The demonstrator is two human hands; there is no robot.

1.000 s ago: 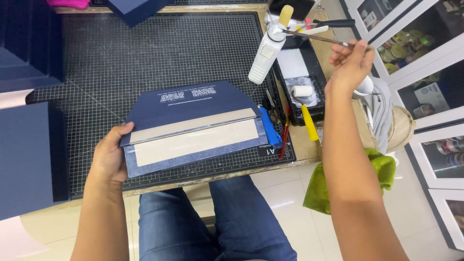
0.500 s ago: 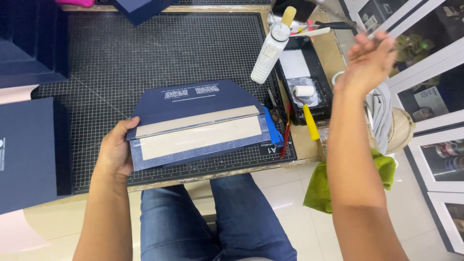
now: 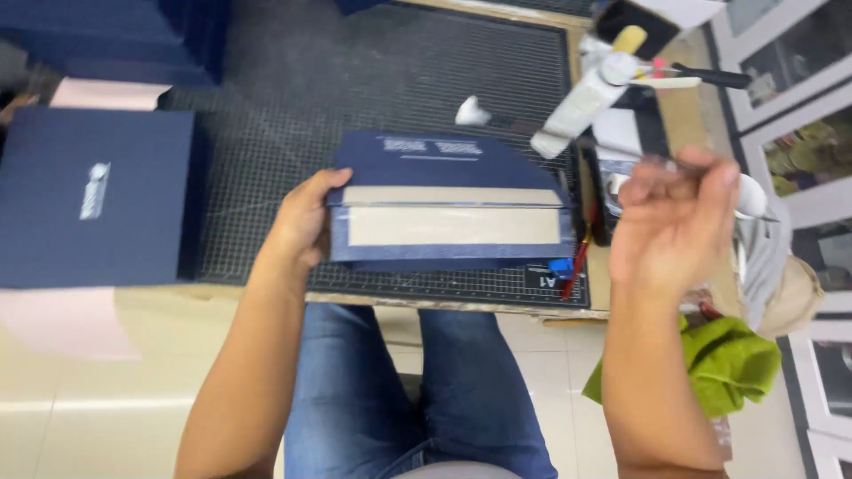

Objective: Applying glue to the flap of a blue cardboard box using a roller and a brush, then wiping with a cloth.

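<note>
A navy blue folded box piece (image 3: pixel 444 160) with grey board panels (image 3: pixel 453 226) lies at the near edge of a black gridded cutting mat (image 3: pixel 355 80). My left hand (image 3: pixel 302 226) grips its left end, thumb on top. My right hand (image 3: pixel 674 222) hovers just right of the piece, above the mat's right edge. It is blurred, with its fingers pinched on a thin stick-like tool whose tip I cannot make out.
A closed navy box (image 3: pixel 89 204) sits at the left, with more navy boxes (image 3: pixel 115 35) and a pink sheet (image 3: pixel 106 93) behind it. A white glue bottle (image 3: pixel 581 106) and tools lie at the right, with a green cloth (image 3: pixel 728 359) lower right. My jeans-clad legs are below the table edge.
My right hand took a thin tool from the far right and came down and inward toward the box piece. My left hand kept its hold; the view shifted right.
</note>
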